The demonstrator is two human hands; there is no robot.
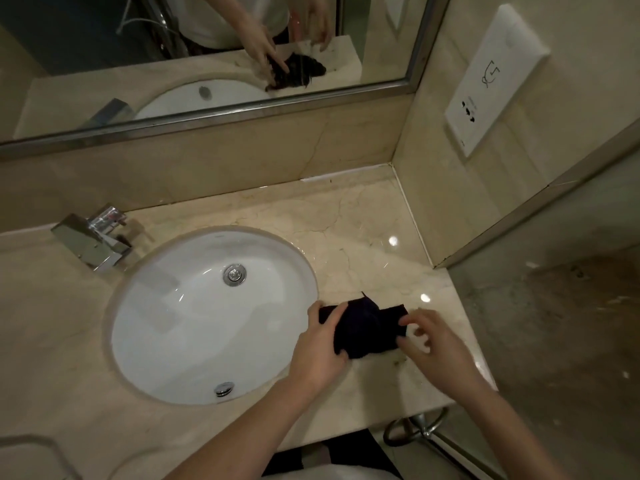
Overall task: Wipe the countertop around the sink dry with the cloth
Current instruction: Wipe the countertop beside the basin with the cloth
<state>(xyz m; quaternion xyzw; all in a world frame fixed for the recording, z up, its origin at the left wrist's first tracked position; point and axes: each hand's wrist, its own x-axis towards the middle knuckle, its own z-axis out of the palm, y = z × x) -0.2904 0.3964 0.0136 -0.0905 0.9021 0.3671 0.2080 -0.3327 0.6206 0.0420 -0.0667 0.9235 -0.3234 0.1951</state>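
I see beige marble-look tile on the back wall point(242, 161) across the middle of the frame, meeting a matching side wall point(460, 188) at a corner right of center. A metal-framed mirror point(104, 46) fills the upper left. On the side wall at upper right hangs a white outlet plate point(491, 81) with sockets and a small printed symbol. At lower right a glass panel point(554, 323) shows a mottled brownish floor point(571, 341) behind it, and a chrome ring point(415, 427) sits near the bottom edge. Two small ceiling-light reflections glint right of center.
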